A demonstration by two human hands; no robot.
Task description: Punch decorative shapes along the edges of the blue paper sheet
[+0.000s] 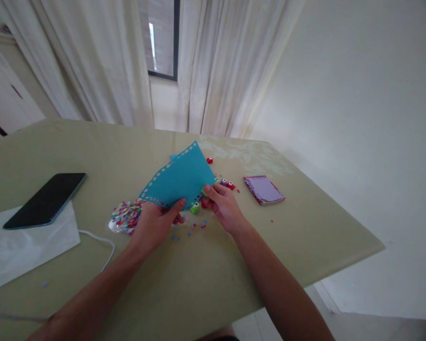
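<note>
A teal sheet of paper with small holes punched along its edges is held over the table. My left hand pinches its near edge, thumb on top. My right hand is closed around a small green craft punch at the sheet's right corner. Another green punch and a red one lie between the hands. A clear bag of colourful paper confetti sits just left of my left hand. Loose confetti bits lie scattered under the hands.
The beige table carries a black phone on a white sheet at the left, with a white cable. A purple notepad lies at the right. Small red and purple punches sit behind my right hand. Curtains hang behind.
</note>
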